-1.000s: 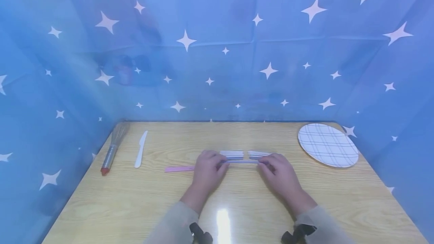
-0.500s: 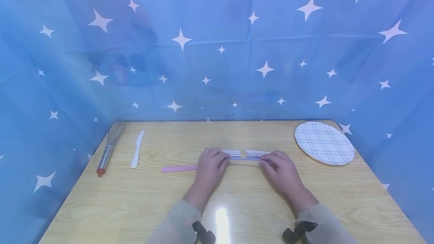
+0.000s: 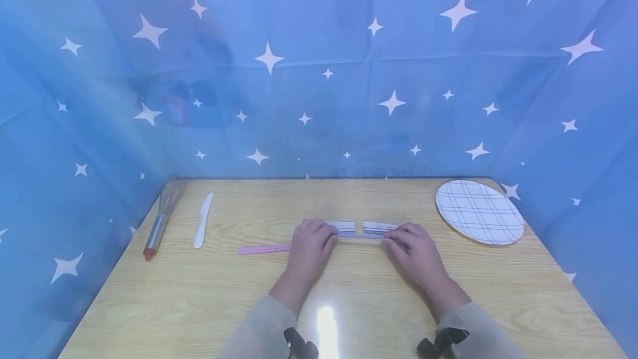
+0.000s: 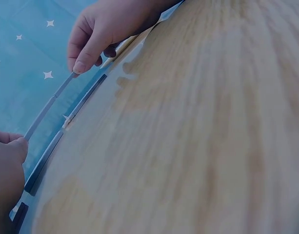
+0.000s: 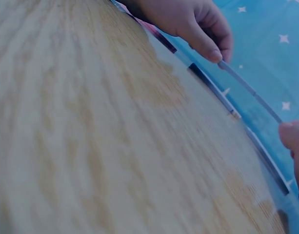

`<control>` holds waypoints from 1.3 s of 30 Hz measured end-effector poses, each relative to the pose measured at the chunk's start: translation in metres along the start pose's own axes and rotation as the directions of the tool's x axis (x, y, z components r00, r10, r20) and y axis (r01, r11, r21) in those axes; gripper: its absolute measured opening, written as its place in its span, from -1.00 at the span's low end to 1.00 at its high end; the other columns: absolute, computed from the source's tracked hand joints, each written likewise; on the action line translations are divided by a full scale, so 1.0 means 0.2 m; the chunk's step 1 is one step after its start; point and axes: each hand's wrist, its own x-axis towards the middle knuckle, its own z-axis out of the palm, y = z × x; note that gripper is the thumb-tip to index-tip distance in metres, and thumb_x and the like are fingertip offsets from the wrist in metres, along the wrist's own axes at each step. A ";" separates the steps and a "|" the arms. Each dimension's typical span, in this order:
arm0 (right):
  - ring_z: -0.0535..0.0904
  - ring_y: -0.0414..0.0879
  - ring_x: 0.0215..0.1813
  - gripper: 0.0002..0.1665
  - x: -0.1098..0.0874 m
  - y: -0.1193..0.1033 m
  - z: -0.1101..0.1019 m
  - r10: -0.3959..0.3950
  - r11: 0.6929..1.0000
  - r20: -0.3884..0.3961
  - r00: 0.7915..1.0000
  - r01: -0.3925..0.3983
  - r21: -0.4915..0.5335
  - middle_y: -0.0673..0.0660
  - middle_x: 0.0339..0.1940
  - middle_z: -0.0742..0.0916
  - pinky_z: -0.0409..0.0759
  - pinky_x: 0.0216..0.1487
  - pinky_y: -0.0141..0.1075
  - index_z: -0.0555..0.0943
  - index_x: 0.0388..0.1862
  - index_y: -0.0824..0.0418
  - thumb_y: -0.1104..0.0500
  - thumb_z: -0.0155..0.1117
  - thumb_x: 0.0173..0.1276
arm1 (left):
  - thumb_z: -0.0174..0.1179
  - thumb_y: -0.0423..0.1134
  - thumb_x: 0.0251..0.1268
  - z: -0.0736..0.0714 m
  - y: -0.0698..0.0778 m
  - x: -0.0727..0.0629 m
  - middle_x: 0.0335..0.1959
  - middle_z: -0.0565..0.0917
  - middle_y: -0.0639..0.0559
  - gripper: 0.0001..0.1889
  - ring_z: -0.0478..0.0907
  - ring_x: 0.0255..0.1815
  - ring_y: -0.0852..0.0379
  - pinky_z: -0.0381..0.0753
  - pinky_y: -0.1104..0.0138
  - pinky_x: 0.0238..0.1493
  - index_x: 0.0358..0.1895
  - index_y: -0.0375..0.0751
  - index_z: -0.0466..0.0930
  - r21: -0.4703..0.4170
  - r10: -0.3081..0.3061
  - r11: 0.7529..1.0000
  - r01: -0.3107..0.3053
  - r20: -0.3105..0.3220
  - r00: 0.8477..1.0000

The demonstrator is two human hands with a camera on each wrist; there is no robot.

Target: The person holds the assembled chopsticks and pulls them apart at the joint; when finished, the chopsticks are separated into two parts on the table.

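My left hand and right hand pinch opposite ends of a thin pale blue stick between thumb and fingers. In the left wrist view the stick hangs above the tabletop, with a seam or step near its middle. Just behind it lie two short stacks of thin white and bluish strips, a left stack and a right stack, with a narrow gap between them. Both are partly hidden by my hands. A pink strip lies left of my left hand, which covers its right end.
On the wooden table, a whisk and a white plastic knife lie at the left. A white checked plate stands at the far right corner. A blue star-patterned curtain borders the back and sides.
Both hands have shifted slightly to the right with the stick still held between them. The head view has tilted a little. The stacks, pink strip, knife, whisk and plate stay in place.
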 end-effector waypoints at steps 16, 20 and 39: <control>0.57 -0.02 -0.15 -0.85 0.01 0.07 -0.03 0.082 0.996 -0.037 0.996 -0.083 -0.040 0.03 -0.27 0.76 0.49 -0.12 -0.17 0.86 -0.22 0.17 0.34 0.62 0.26 | 0.40 -0.18 0.48 -0.02 -0.03 0.01 -0.11 0.72 0.17 -0.94 0.60 0.02 0.06 0.51 0.08 0.16 -0.09 0.03 0.80 0.040 -0.098 0.994 0.099 -0.040 0.994; 0.56 0.00 -0.15 -0.82 0.01 0.07 -0.03 0.074 0.996 -0.036 0.997 -0.075 -0.041 0.04 -0.27 0.77 0.48 -0.12 -0.18 0.87 -0.22 0.14 0.34 0.65 0.22 | 0.43 -0.16 0.45 -0.01 -0.03 0.00 -0.13 0.73 0.17 -0.94 0.59 0.01 0.05 0.52 0.07 0.14 -0.11 0.05 0.82 0.052 -0.110 0.992 0.112 -0.035 0.993; 0.53 0.15 -0.07 -0.83 0.03 0.06 -0.01 0.083 0.994 0.062 0.995 -0.079 -0.075 0.14 -0.22 0.75 0.47 0.00 0.04 0.89 -0.23 0.13 0.29 0.67 0.20 | 0.50 -0.16 0.37 0.00 -0.03 0.01 -0.14 0.73 0.20 -0.94 0.56 -0.03 0.12 0.54 0.18 0.06 -0.15 0.10 0.86 0.104 -0.162 0.981 0.163 -0.009 0.987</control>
